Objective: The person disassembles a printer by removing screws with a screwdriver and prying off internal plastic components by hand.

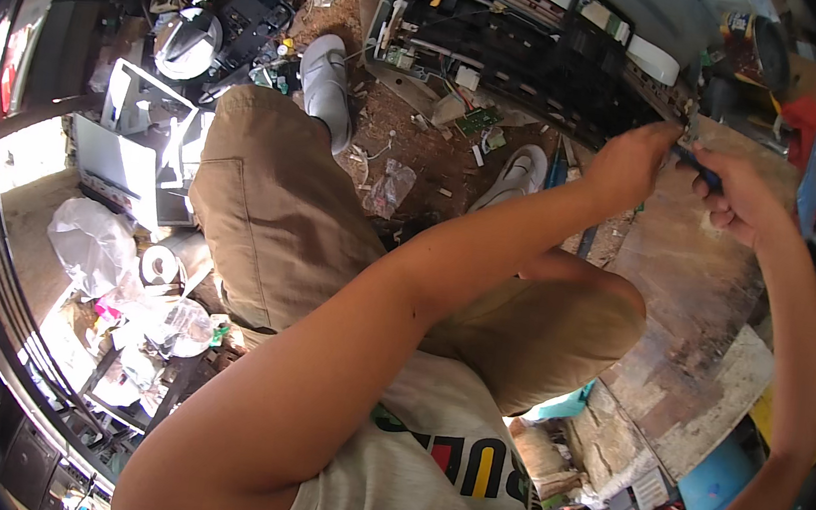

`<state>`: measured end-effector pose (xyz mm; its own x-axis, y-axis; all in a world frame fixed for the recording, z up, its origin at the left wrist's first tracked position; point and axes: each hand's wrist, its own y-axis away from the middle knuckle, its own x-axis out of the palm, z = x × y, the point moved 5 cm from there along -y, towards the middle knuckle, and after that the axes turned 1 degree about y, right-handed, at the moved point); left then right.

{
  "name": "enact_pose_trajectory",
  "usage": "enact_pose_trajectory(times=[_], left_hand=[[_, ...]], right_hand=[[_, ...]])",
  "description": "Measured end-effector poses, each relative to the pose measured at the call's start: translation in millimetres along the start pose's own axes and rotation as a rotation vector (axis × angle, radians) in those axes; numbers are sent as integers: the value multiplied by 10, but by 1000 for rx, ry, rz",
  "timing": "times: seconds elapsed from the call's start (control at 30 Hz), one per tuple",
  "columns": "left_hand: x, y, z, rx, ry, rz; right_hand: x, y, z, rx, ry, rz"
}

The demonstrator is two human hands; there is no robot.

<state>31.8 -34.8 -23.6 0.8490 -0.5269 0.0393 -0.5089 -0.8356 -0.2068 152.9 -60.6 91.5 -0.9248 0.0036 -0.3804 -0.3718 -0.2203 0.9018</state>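
Observation:
An opened printer (513, 40) with a black inner frame, rails and bare parts lies in front of me. My left hand (635, 165) is at its right end, fingers closed; what they pinch, if anything, is hidden behind the hand. Just to the right, my right hand (737, 197) grips a screwdriver (707, 175) by its dark blue handle. The screwdriver points left toward the printer's corner and my left fingertips. Its tip cannot be made out.
Small scraps and a green circuit board (479, 120) litter the floor between my shoes. A worn wooden board (682, 276) lies at right. On the left are a white casing (121, 167), a clear plastic bag (92, 244) and a tape roll (160, 267). A red cloth (807, 129) hangs far right.

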Motion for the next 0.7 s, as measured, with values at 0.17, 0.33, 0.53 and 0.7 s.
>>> enact_pose_trajectory(times=[0.17, 0.33, 0.53, 0.7], left_hand=[[-20, 97, -56, 3, -124, 64], [-216, 199, 57, 27, -382, 160], [-302, 154, 100, 169, -410, 110], [-260, 321, 19, 155, -287, 263]], right_hand=[[-99, -197, 78, 3, 302, 21], [184, 34, 375, -735, 1662, -429], [357, 169, 386, -1099, 1979, -499], [-56, -178, 295, -534, 663, -327]])
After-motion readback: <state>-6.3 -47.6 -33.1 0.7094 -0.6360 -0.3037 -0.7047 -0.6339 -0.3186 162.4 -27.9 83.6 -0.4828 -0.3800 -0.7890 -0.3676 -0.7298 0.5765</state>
